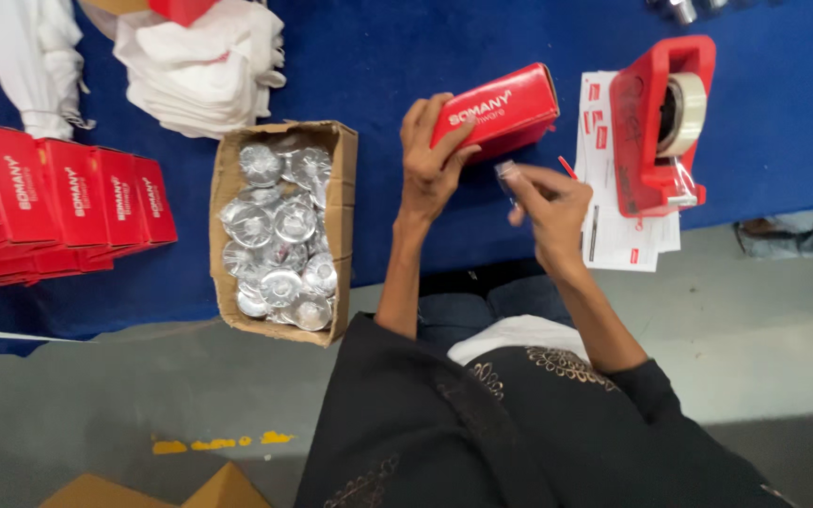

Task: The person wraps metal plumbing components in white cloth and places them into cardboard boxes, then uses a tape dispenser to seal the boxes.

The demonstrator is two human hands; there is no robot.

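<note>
Both hands work over the near edge of the blue table (pixel 406 56). Left hand (pixel 430 160) is closed around the lower-left end of a small red carton (pixel 501 111), thumb across the printed face, fingers wrapped behind it. Carton's long axis runs from lower left up to upper right, tilted, the far end pointing toward the red tape dispenser (pixel 656 127). Right hand (pixel 548 202) sits just below and to the right of the carton, near but not touching it; thumb and forefinger are pinched on a short clear strip of tape (pixel 505 172), whose free end points up-left toward the carton's underside. Left hand is the one already on the carton; the right hand is separated from it by a narrow gap.

Left to right across the table: a row of matching red cartons (pixel 58 198) standing side by side at the far left; folded white cloth bags (pixel 199 66) behind; an open cardboard box (pixel 279 230) filled with shiny plastic-wrapped round metal pieces (pixel 279 235), well apart from the left hand; then the held carton; then white printed sheets (pixel 613 235) lying under the dispenser, just beside the right hand.
</note>
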